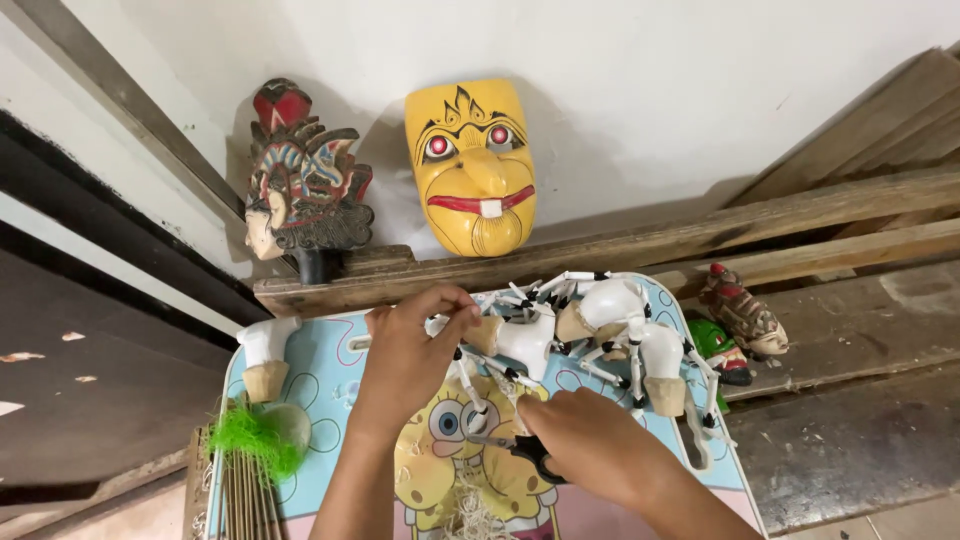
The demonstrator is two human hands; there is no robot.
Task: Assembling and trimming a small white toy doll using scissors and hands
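At the counter's [330,365] middle, the left hand [405,355] pinches a white puppet figure's [500,340] limb, its grip pressed together. The right hand [585,440] grips black-handled scissors [520,448] beside it. Several jointed figures [630,335] lie finished-looking near the far edge.

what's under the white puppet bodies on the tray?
The white puppet bodies lie on a cartoon-printed tray. The print beneath them is covered; the left hand and right hand hide more.

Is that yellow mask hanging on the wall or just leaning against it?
Leaning. The yellow mask stands upright with its chin on the wooden ledge, its back against the white wall.
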